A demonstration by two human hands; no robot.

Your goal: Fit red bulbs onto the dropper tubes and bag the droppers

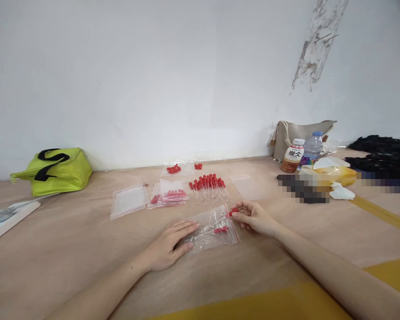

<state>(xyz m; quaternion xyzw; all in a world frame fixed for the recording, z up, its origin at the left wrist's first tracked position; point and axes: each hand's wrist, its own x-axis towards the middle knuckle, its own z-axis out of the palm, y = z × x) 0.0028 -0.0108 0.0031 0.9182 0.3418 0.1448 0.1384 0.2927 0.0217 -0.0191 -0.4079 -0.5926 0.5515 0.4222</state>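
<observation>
A clear zip bag [206, 242] with a red line along its right end lies in front of me. Inside it are droppers with red rubber bulbs [221, 230] and thin clear tubes. My left hand [170, 242] rests on the bag's left part, fingers stretched out and thumb apart. My right hand [251, 216] pinches a dropper [232, 212] by its red bulb at the bag's right end, its tube pointing left into the bag. Just beyond lies a pile of loose droppers [209, 184] with red bulbs.
Filled bags of droppers [170, 195] lie stacked left of the pile. Flat bags [128, 200] lie farther left, and another bag [245, 186] right. Bags with red bulbs [174, 168] lie behind. A yellow-green pouch [62, 173], bottles [292, 155] and a tissue pack [336, 171] stand around.
</observation>
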